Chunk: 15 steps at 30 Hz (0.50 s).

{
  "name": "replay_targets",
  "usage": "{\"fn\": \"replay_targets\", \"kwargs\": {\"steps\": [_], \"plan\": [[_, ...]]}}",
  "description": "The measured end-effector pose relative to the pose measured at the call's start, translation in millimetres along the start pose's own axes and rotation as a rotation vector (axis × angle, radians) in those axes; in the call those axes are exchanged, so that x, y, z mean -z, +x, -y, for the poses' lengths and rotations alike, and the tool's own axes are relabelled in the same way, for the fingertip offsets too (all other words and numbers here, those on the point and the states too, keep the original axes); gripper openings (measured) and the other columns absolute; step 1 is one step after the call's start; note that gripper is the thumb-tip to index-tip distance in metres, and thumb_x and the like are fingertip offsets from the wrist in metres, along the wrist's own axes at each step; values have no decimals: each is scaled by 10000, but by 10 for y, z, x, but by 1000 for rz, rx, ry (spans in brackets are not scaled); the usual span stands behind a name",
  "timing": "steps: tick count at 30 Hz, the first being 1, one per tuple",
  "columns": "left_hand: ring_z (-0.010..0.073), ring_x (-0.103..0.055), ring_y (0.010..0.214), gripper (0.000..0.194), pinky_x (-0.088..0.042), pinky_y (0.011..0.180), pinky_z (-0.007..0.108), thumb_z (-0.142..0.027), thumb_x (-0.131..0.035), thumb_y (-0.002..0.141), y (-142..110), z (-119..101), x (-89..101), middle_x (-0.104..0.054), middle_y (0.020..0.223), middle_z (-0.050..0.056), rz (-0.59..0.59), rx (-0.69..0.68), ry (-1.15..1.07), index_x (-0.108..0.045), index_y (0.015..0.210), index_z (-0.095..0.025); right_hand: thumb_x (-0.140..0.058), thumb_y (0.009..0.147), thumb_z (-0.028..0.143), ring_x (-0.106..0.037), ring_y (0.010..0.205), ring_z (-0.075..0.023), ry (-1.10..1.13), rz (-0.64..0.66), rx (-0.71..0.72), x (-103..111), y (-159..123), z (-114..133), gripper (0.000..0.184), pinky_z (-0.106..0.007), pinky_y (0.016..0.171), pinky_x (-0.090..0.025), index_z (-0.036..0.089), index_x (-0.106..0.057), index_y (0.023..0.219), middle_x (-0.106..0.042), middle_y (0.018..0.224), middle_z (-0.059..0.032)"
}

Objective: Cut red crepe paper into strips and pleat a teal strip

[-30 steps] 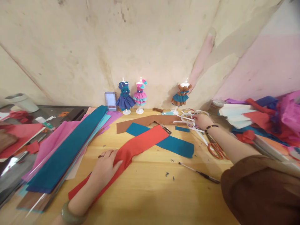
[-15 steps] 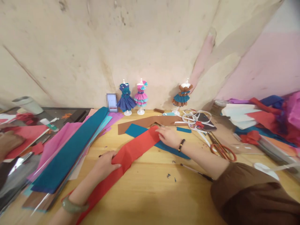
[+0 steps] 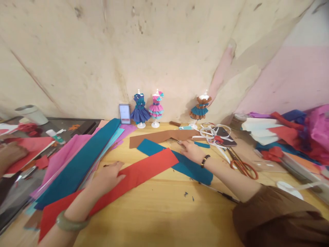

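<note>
A long red crepe-like strip (image 3: 151,166) lies slantwise across the wooden table. My left hand (image 3: 109,175) rests on it with fingers laid flat and the thumb apart; my forearm covers part of the strip. Beyond the strip's far end, my right hand (image 3: 191,151) has its fingers closed on a slim dark metal tool (image 3: 175,139), mostly hidden by the hand, so its kind is unclear. Beneath that hand and forearm runs a teal strip (image 3: 151,147), partly under the red one. A brown strip (image 3: 151,137) lies farther back.
Three small dress forms, in blue (image 3: 140,109), pink (image 3: 156,108) and brown (image 3: 200,108), stand by the wall. Orange-handled scissors (image 3: 246,168), white ribbon (image 3: 209,130) and a pen (image 3: 226,196) lie right. Stacked teal sheets (image 3: 84,159) lie left. Another person's hand (image 3: 12,154) works at far left.
My right hand left the ribbon, touched the red strip's far end, then moved to the dark tool. The red strip has shifted toward me and left, lying straighter, with my left hand on it.
</note>
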<state>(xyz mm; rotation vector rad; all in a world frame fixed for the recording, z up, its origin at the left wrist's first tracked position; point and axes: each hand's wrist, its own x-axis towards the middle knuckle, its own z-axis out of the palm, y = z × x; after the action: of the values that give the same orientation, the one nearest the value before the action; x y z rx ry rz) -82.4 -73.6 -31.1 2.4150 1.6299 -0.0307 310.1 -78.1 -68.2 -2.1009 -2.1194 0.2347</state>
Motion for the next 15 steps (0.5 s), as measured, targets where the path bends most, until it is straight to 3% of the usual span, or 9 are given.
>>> {"fn": "replay_targets", "kwargs": {"steps": [3,7,10,12,15], "plan": [[309,-582,1126,402,-409,980,418,-346,-479,862,157,-373,-97,-636,1209,153,-28,-114,4,-602,1183,-138,-602,884,312,-619,1034,-222,-5,87,-7,2,-20,32,330,-353,890,-491,148,-582,1170,-633,1163,-122],[302,-598,994,279,-421,857,379,-349,-551,834,360,-671,-204,-652,1038,152,-84,-102,-10,-641,990,-135,-555,927,350,-633,901,-165,-18,219,21,-3,-53,58,260,-370,790,-542,161,-604,1098,-637,1087,-60],[235,-586,820,186,-395,724,310,-347,-576,812,470,-640,-270,-634,838,74,-32,-135,-137,-602,773,-166,-560,922,314,-639,865,-163,-25,202,76,49,-54,85,194,-339,783,-531,155,-646,992,-668,1003,-56],[191,-545,709,226,-359,646,280,-348,-564,812,502,-557,-300,-581,713,23,31,-195,-226,-546,662,-180,-555,913,254,-644,900,-187,-29,137,115,131,-9,104,153,-321,813,-503,156,-671,931,-691,979,-77],[165,-517,698,217,-351,644,263,-337,-553,812,483,-445,-312,-558,725,6,64,-290,-379,-540,663,-179,-496,927,212,-632,993,-213,-24,36,175,297,172,125,202,-308,861,-462,173,-672,1016,-696,1060,-99]]}}
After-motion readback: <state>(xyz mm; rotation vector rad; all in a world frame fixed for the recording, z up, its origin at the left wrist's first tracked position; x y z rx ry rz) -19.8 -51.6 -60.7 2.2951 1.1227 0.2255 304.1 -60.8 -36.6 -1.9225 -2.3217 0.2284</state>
